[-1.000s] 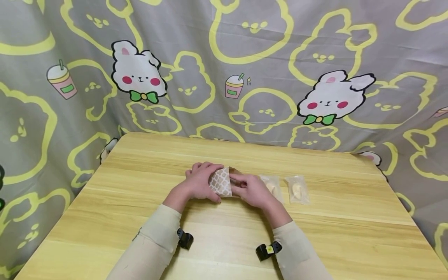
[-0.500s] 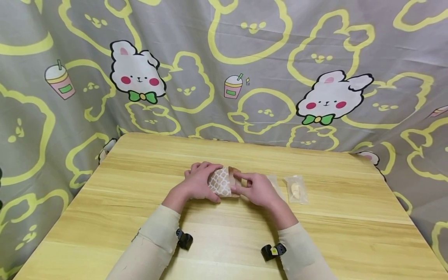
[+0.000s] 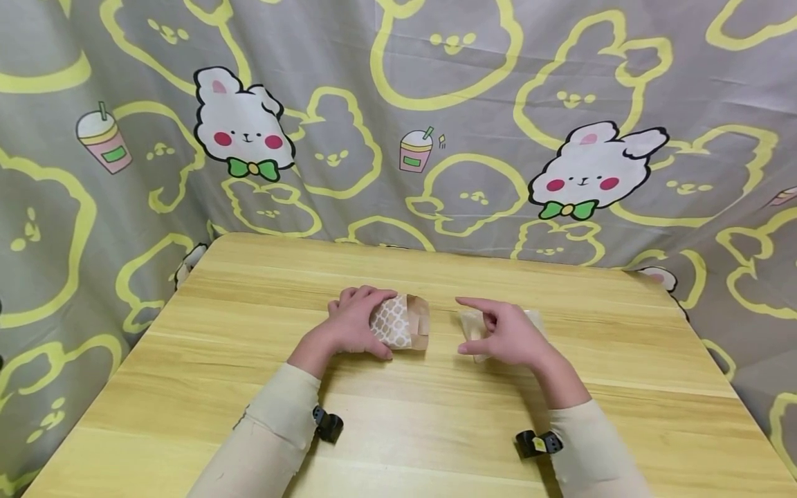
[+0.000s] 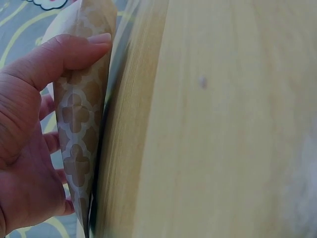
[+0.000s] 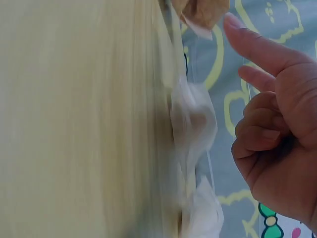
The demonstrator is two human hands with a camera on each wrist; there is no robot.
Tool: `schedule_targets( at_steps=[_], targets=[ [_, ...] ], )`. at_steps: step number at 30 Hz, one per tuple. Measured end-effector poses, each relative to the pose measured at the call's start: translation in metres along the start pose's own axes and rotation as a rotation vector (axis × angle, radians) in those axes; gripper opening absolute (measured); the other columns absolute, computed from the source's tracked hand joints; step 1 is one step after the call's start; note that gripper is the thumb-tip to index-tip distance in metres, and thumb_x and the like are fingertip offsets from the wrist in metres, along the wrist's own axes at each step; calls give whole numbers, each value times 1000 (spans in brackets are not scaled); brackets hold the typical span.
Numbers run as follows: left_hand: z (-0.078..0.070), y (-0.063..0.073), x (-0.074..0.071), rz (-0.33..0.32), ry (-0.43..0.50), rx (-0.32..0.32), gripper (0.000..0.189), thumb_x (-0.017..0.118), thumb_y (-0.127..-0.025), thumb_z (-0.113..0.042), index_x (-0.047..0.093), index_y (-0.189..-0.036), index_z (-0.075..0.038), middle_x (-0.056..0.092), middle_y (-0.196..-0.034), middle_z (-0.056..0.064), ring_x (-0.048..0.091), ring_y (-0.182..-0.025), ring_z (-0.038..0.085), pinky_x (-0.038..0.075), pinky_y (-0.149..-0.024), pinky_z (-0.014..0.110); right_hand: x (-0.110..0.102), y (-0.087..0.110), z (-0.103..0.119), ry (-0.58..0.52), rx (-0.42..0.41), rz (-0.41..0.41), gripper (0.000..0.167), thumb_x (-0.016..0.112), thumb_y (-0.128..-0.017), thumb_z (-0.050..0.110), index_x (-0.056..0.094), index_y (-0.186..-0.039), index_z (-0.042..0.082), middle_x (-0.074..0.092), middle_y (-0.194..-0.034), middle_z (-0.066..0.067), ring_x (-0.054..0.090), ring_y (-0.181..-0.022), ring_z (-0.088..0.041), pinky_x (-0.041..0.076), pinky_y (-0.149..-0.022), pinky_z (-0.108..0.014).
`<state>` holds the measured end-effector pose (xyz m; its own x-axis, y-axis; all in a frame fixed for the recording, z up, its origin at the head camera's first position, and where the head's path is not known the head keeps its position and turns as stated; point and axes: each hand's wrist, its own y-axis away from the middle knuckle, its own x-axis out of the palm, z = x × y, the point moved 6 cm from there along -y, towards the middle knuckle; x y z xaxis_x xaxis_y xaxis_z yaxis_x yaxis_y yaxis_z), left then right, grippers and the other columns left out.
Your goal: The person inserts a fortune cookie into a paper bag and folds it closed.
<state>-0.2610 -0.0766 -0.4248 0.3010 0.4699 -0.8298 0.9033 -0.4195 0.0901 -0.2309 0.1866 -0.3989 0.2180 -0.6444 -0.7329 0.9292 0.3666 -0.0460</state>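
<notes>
A small brown paper bag (image 3: 392,325) with a white lattice pattern lies on the table, its mouth facing right. My left hand (image 3: 353,325) grips the bag, thumb at the near side and fingers over the far side. In the left wrist view the thumb presses on the patterned bag (image 4: 79,119). To the right, apart from the bag, my right hand (image 3: 512,335) hovers with thumb and index finger spread and other fingers curled in, holding nothing. Beneath it lie two clear packets, the left packet (image 3: 471,324) and the right packet (image 3: 535,317), both partly covered by the hand.
The wooden table (image 3: 398,429) reaches back to a grey curtain (image 3: 349,62) with yellow cartoon outlines. A black wrist camera (image 3: 328,424) sits on the left sleeve and another camera (image 3: 538,444) on the right sleeve.
My right hand has withdrawn from the bag's mouth and moved right, over the packets, its thumb and index finger spreading. My left hand and the bag have stayed in place.
</notes>
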Motion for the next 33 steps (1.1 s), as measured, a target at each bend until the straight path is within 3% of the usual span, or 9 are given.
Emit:
schedule_targets(
  at_steps=[10, 20, 26, 33],
  targets=[
    [1, 0, 1, 7, 13, 5, 109, 95, -55, -39, 43, -151, -33, 41, -147, 1, 24, -136, 35, 21, -100, 55, -7, 8, -21, 42, 63, 22, 84, 95, -67, 21, 59, -142, 17, 31, -63, 3, 29, -56, -15, 29, -51, -29],
    [1, -1, 1, 3, 11, 7, 109, 95, -56, -40, 43, -151, -33, 41, -147, 1, 24, -136, 35, 22, -99, 55, -3, 6, -27, 160, 100, -61, 82, 95, -66, 35, 61, -140, 20, 41, -66, 0, 39, -62, -17, 34, -55, -33],
    [0, 0, 0, 2, 8, 7, 108, 95, -56, -41, 42, -151, -34, 41, -147, 1, 24, -136, 35, 22, -99, 55, -10, 10, -36, 131, 127, -68, 90, 94, -65, 44, 57, -143, 18, 38, -67, 0, 37, -61, -18, 32, -54, -32],
    [-1, 1, -1, -5, 23, 11, 108, 96, -56, -40, 43, -151, -32, 42, -147, 2, 25, -136, 36, 22, -99, 57, -17, 16, -48, 73, 121, -32, 98, 96, -61, 42, 54, -145, 13, 31, -62, 3, 30, -54, -15, 30, -50, -30]
  ],
)
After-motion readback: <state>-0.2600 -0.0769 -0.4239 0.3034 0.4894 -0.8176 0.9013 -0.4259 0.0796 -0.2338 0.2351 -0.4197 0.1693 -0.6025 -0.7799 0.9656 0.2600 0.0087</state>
